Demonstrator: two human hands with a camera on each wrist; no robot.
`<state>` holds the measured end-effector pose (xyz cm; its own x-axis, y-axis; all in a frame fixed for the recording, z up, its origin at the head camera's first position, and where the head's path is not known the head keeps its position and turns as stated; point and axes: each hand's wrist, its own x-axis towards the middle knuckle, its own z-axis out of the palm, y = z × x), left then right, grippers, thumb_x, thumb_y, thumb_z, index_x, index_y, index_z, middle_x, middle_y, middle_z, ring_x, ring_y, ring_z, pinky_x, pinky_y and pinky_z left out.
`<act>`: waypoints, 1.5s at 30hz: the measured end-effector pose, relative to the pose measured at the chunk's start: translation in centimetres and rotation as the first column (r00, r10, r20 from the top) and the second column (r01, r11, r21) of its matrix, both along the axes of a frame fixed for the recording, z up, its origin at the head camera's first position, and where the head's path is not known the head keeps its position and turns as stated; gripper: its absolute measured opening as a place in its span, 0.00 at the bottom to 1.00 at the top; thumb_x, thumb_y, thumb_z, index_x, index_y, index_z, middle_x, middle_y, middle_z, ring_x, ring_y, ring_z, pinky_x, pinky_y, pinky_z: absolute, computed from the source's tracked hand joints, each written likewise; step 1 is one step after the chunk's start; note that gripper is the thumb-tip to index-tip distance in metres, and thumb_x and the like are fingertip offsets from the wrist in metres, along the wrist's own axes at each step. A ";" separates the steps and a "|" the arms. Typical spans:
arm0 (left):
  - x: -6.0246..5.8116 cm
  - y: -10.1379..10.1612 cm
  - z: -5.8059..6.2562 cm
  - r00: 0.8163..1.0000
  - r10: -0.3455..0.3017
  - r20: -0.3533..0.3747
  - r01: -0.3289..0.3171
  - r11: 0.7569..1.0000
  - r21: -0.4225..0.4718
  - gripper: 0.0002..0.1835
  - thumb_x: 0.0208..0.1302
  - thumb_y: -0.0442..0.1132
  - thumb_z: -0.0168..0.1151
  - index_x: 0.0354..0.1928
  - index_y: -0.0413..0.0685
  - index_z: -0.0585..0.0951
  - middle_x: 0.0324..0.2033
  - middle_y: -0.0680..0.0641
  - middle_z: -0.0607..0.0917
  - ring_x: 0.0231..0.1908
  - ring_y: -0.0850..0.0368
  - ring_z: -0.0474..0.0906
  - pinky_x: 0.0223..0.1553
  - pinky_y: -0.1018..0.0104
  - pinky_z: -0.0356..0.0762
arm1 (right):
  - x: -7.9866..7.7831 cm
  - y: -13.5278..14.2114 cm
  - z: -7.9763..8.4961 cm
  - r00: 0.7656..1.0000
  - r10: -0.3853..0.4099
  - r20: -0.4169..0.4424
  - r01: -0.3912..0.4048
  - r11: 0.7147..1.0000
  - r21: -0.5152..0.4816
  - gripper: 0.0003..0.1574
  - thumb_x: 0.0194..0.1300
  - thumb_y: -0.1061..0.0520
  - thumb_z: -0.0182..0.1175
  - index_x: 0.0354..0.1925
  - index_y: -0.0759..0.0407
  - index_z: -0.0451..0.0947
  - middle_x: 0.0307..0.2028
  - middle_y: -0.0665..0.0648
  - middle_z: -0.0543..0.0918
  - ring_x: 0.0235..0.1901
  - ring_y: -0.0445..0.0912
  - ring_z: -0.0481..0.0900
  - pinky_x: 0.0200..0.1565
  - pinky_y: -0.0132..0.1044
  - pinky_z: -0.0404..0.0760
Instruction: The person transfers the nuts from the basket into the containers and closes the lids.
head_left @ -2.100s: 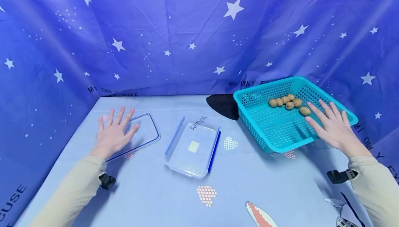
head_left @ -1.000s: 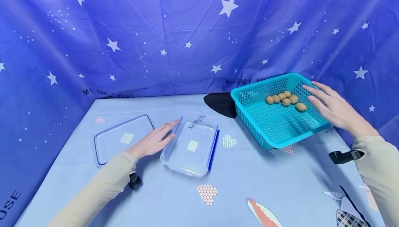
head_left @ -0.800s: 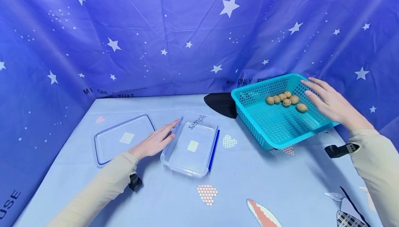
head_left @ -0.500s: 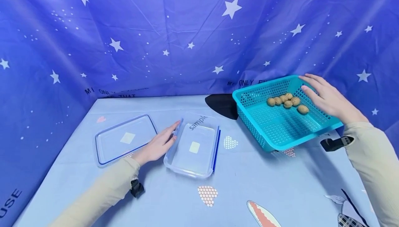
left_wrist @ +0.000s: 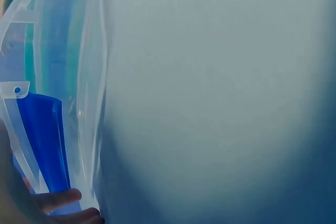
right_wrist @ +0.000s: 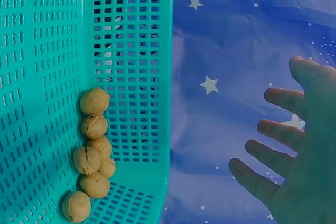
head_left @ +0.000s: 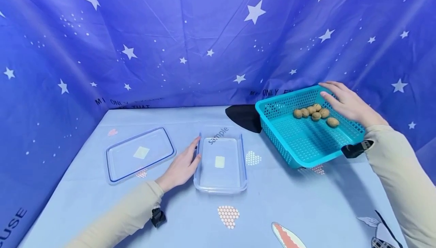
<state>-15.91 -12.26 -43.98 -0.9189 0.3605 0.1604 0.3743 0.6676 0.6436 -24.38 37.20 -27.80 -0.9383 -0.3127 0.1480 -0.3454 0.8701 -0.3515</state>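
A clear plastic food container [head_left: 221, 180] with its top uncovered sits mid-table, squared to the front. My left hand [head_left: 180, 166] rests its extended fingers against the container's left side; the left wrist view shows fingertips near the blue clip [left_wrist: 44, 140]. Toward the right stands a turquoise perforated basket [head_left: 282, 145], holding several walnuts [head_left: 316, 116] grouped in its rear part. My right hand [head_left: 349, 104] hovers at the basket's far right edge, fingers spread and nothing in them. From the right wrist view, this hand [right_wrist: 294, 129] appears apart from the basket wall.
The container's clear lid [head_left: 126, 161], with a blue seal, lies flat at the left. A patterned blue cloth [head_left: 259, 210] covers the table. A starry blue curtain [head_left: 190, 32] closes off the back and sides.
The left hand moved from over the lid to the container, which has turned straighter and shifted slightly right. The right hand moved to the left along the basket's right side, toward its far edge.
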 end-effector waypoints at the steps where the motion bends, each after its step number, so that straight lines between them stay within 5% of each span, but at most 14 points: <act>1: 0.1 0.1 -0.1 1.000 0.007 0.004 -0.007 1.000 0.001 0.32 0.75 0.45 0.45 0.76 0.46 0.51 0.69 0.37 0.62 0.65 0.40 0.62 0.64 0.49 0.59 | -0.2 -0.1 -0.1 1.000 0.004 0.005 -0.004 1.000 0.006 0.36 0.78 0.46 0.39 0.73 0.65 0.52 0.69 0.76 0.51 0.66 0.74 0.48 0.57 0.74 0.50; 9: 0.4 0.6 -0.5 0.997 0.045 0.061 -0.045 0.999 0.000 0.34 0.75 0.50 0.46 0.77 0.54 0.49 0.70 0.42 0.60 0.65 0.42 0.62 0.63 0.49 0.61 | -2.5 -0.3 -1.4 0.996 -0.006 0.093 -0.002 0.996 0.087 0.38 0.77 0.44 0.40 0.73 0.67 0.52 0.68 0.78 0.51 0.65 0.74 0.49 0.58 0.72 0.51; 21: -0.1 0.1 0.0 0.995 0.009 0.103 -0.003 0.998 -0.060 0.37 0.73 0.55 0.48 0.77 0.62 0.45 0.70 0.43 0.61 0.64 0.39 0.63 0.62 0.45 0.61 | -4.3 -0.3 -4.5 0.973 -0.011 0.232 -0.008 0.997 0.080 0.39 0.78 0.44 0.40 0.71 0.71 0.51 0.66 0.81 0.52 0.63 0.76 0.51 0.57 0.72 0.52; 32: -0.3 -0.7 0.7 0.993 -0.010 0.119 0.021 0.996 -0.088 0.39 0.72 0.59 0.46 0.77 0.63 0.43 0.71 0.43 0.59 0.66 0.40 0.61 0.64 0.47 0.59 | -5.0 -1.1 -6.9 0.910 -0.036 0.412 0.059 0.997 -0.044 0.35 0.78 0.51 0.41 0.72 0.71 0.49 0.63 0.81 0.58 0.59 0.75 0.60 0.52 0.69 0.65; 45: -0.4 -0.6 0.6 0.995 -0.013 0.099 0.023 0.995 -0.102 0.38 0.73 0.58 0.45 0.77 0.63 0.43 0.70 0.44 0.61 0.65 0.40 0.62 0.64 0.46 0.59 | -5.9 -1.2 -8.4 0.880 -0.062 0.471 0.094 0.995 -0.045 0.36 0.78 0.50 0.42 0.72 0.71 0.48 0.65 0.80 0.56 0.62 0.75 0.54 0.56 0.70 0.59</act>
<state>-16.35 -12.90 -43.34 -0.9213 0.3875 0.0313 0.3258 0.7256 0.6061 -30.29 35.96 -36.23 -0.9239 -0.2403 -0.2978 -0.0582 0.8574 -0.5113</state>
